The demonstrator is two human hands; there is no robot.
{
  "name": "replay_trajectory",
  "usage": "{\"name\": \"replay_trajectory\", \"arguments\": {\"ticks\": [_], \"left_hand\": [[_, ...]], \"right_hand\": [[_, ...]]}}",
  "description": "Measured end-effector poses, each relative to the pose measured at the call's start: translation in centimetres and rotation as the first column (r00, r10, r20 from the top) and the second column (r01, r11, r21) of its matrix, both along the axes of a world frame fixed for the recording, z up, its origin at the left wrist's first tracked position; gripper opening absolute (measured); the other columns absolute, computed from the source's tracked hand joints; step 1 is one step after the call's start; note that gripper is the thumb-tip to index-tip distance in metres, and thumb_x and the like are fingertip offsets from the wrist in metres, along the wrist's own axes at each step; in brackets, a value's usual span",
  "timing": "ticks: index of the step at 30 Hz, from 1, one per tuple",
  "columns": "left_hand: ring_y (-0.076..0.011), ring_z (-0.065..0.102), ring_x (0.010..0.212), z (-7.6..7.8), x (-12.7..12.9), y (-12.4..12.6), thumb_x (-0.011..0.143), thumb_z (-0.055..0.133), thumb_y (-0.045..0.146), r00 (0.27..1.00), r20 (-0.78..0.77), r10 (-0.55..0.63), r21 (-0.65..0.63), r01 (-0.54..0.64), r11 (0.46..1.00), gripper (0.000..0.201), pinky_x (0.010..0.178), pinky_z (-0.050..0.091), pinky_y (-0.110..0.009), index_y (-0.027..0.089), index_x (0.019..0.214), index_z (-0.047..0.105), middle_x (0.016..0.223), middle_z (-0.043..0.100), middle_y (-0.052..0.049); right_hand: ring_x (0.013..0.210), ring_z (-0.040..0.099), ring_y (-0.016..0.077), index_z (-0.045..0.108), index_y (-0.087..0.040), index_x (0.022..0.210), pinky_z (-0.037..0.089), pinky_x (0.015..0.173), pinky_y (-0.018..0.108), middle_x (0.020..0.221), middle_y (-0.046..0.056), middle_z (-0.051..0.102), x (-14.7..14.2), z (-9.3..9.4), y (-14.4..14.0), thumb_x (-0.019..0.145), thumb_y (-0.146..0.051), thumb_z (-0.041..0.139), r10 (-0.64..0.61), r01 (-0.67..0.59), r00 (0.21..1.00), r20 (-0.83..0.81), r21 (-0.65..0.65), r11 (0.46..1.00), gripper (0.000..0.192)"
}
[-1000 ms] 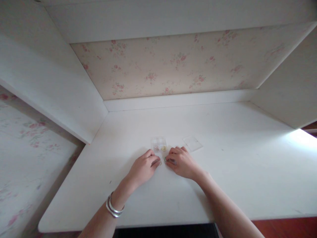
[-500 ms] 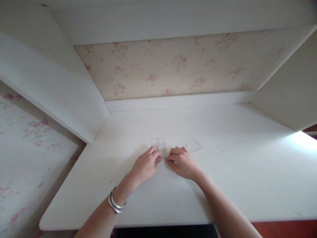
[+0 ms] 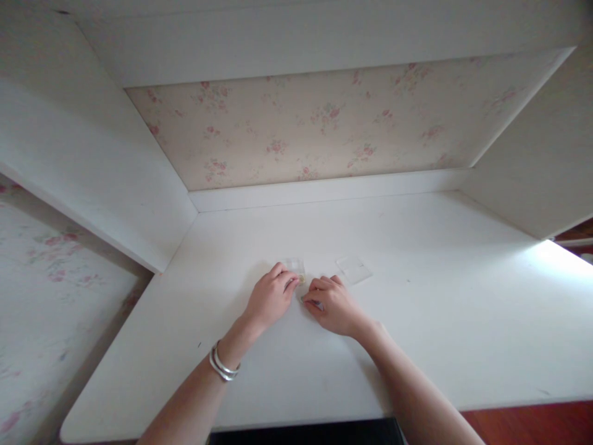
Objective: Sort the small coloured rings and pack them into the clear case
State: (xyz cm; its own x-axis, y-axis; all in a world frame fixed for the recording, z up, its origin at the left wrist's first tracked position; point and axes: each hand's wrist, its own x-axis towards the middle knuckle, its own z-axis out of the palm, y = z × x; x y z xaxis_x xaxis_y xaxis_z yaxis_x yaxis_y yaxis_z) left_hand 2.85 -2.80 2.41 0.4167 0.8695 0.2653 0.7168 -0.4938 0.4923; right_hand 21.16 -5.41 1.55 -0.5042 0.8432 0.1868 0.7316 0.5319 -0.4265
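Observation:
A small clear plastic box (image 3: 293, 266) with compartments lies on the white desk (image 3: 259, 238), partly hidden by my left hand (image 3: 272, 295). A tiny yellowish item (image 3: 301, 279) shows in its near right part. My left hand is closed in a pinch at that item; what lies between the fingertips is too small to tell. Just right of and nearer than the box, my right hand (image 3: 331, 304) is closed with thumb and finger on a tiny greenish piece (image 3: 302, 300). A flat clear lid (image 3: 354, 270) lies apart, beyond my right hand.
White side panels (image 3: 125, 148) and a low back ledge (image 3: 324, 189) bound the desk, with flowered wallpaper (image 3: 287, 127) behind. A black edge (image 3: 306, 432) shows at the desk's front. A small dark speck (image 3: 199, 345) lies left of my left forearm.
My left hand has moved up to the yellowish item in the box. My right hand keeps its pinch on the greenish piece. The whole view has shifted slightly.

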Motion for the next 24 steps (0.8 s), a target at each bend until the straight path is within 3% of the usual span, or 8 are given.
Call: {"name": "replay_trajectory", "arguments": {"ticks": [4, 9, 15, 24], "left_hand": [[-0.0135, 0.055, 0.085, -0.3, -0.9, -2.1, 0.092, 0.045, 0.025, 0.997, 0.081, -0.011, -0.030, 0.014, 0.999, 0.018, 0.079, 0.044, -0.025, 0.020, 0.092, 0.062, 0.090, 0.055, -0.004], [-0.0135, 0.056, 0.080, -1.4, -0.8, -3.5, 0.091, 0.044, 0.023, 0.995, 0.052, -0.079, -0.105, 0.085, 0.991, 0.020, 0.077, 0.046, -0.025, 0.020, 0.091, 0.064, 0.090, 0.056, -0.004], [-0.0163, 0.057, 0.084, -2.2, -0.3, -3.3, 0.089, 0.048, 0.023, 0.991, -0.030, -0.127, -0.051, 0.126, 0.991, 0.021, 0.078, 0.045, -0.030, 0.023, 0.102, 0.065, 0.095, 0.058, -0.004], [-0.0164, 0.057, 0.079, -3.0, -0.4, -3.4, 0.091, 0.044, 0.024, 0.991, -0.067, -0.116, -0.004, 0.116, 0.993, 0.023, 0.076, 0.044, -0.032, 0.019, 0.086, 0.066, 0.087, 0.059, -0.005]], "right_hand": [[0.081, 0.052, 0.0134, 0.068, -0.024, 0.082, 0.029, 0.079, 0.031, 0.082, 0.000, 0.061, 0.1, 0.0, 0.2, 0.084, -0.020, 0.054, -0.032, 0.032, 0.999, -0.042, -0.009, 0.999, 0.015], [0.081, 0.055, 0.0126, 0.068, -0.023, 0.081, 0.033, 0.080, 0.030, 0.083, 0.001, 0.061, 0.3, -0.4, 0.7, 0.084, -0.022, 0.055, -0.113, 0.108, 0.977, -0.182, -0.037, 0.993, 0.014], [0.073, 0.055, 0.0131, 0.069, -0.021, 0.086, 0.040, 0.064, 0.026, 0.084, 0.004, 0.060, -0.6, -1.0, 2.5, 0.086, -0.034, 0.052, -0.288, 0.269, 0.851, -0.439, -0.106, 0.957, 0.022], [0.076, 0.056, 0.0146, 0.072, -0.023, 0.089, 0.043, 0.073, 0.029, 0.085, 0.004, 0.059, -1.9, -1.9, 6.0, 0.082, -0.038, 0.054, -0.401, 0.395, 0.829, -0.390, -0.099, 0.913, 0.025]]}}
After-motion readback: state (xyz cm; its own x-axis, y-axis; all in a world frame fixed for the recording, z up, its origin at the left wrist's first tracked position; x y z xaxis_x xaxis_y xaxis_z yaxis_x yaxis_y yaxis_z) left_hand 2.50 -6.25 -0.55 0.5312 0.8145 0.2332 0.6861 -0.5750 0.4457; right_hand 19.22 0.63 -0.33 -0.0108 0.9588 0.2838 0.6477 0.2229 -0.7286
